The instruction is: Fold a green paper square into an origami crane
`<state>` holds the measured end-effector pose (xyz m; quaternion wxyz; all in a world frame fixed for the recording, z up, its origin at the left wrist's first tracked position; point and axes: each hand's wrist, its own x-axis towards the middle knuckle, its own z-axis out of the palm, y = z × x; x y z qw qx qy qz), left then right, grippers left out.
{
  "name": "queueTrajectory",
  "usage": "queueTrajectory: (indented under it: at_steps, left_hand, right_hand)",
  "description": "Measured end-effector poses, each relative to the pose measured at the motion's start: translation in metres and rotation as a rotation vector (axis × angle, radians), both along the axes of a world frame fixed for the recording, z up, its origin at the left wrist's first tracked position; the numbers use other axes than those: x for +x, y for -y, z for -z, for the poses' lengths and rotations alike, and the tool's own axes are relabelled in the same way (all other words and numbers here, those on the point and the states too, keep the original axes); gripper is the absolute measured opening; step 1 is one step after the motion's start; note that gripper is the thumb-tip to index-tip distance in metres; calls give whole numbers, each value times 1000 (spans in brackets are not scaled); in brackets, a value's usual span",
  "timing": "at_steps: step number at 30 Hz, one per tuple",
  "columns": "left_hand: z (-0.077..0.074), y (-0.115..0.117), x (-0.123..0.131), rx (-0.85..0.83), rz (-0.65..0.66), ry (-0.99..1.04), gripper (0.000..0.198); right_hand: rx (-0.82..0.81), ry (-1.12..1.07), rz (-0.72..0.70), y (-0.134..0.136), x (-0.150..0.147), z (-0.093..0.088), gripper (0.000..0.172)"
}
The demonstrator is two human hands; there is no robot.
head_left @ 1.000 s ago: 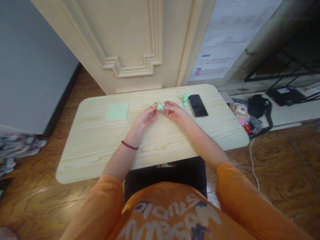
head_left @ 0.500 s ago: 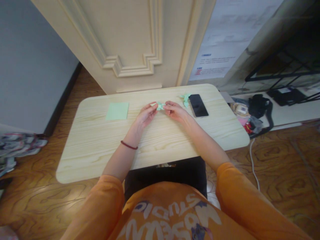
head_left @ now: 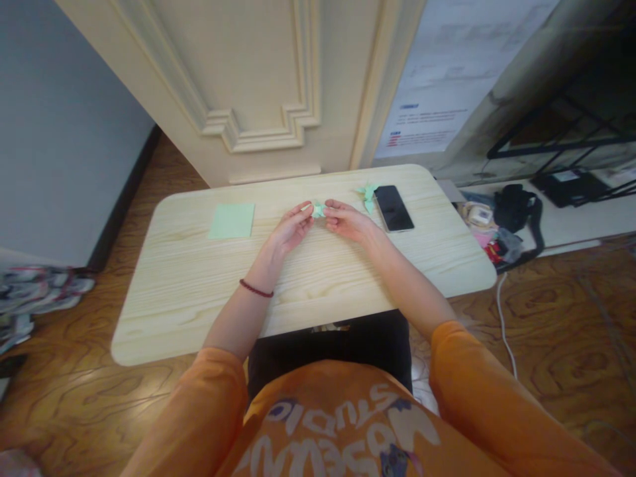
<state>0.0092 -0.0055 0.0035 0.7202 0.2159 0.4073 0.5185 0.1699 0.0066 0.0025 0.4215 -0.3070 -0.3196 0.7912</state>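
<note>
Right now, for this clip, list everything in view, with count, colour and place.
light pine-grain table: 1, pale wood, in front of the person
mint-green folded paper figure: 1, mint green, above the table's far half
second folded paper figure: 1, mint green, on the table by the phone
black smartphone: 1, black, on the table, far right
square paper sheet: 1, pale green, flat on the table, far left
cream panelled door: 1, cream, beyond the table
black strap bag: 1, black, on a low shelf, right
white cable: 1, white, on the floor, right
left hand: 1, bare, pinching the figure, dark red bracelet on wrist
right hand: 1, bare, pinching the figure
orange sweatshirt: 1, orange, on the person
</note>
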Motion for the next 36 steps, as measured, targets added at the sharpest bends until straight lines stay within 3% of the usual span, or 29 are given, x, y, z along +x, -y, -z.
queueTrajectory:
  at_steps: [6,14,18,23,27,31,36]
  left_hand:
    - [0,1,2,-87,37,72,16]
    - [-1,-1,-1,-109,20,65,21]
    - [-2,-2,-3,-67,4,27,21]
    - [2,-4,-10,7,31,-67,16]
    - [4,-5,-15,13,78,-135,14]
    - [2,-4,-15,24,107,-169,12]
    - [5,-5,-14,44,81,-202,10]
  right_hand:
    - [-88,-72,-63,1,-2,0,21]
    - [-102,-81,-27,-3,0,0,25]
    - [39,99,83,-7,6,2,29]
    - [348,397,201,-8,14,-2,36]
    - [562,506,186,-6,15,-7,33]
    - [598,513,102,-6,13,-4,30]
    - [553,505,119,-4,10,-3,23]
